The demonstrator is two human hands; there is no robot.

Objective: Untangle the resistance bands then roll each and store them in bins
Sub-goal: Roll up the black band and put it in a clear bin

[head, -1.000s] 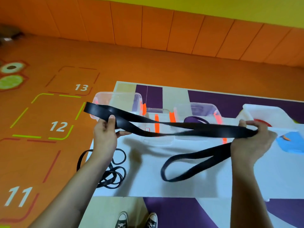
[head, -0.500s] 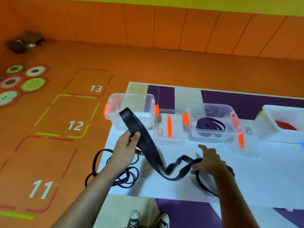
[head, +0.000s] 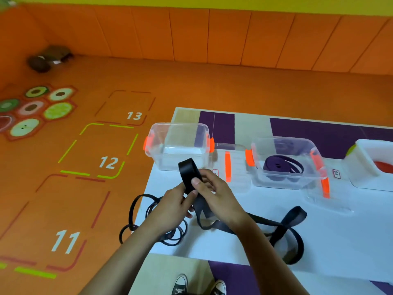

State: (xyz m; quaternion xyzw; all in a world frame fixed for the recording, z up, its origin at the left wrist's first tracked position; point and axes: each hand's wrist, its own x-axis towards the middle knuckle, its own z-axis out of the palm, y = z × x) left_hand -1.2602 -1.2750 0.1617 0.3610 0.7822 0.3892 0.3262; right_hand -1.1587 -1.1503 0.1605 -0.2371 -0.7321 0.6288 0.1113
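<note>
Left hand [head: 170, 207] and right hand [head: 219, 199] grip the black band [head: 188, 171]; tail lies rightward.

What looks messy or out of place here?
The thin black bands lie in a tangled heap, some loops hanging past the white surface's left edge. The wide black band trails twisted across it.

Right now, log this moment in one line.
left grip holds, right grip pinches wide black band | tail on table | purple band in bin
</note>
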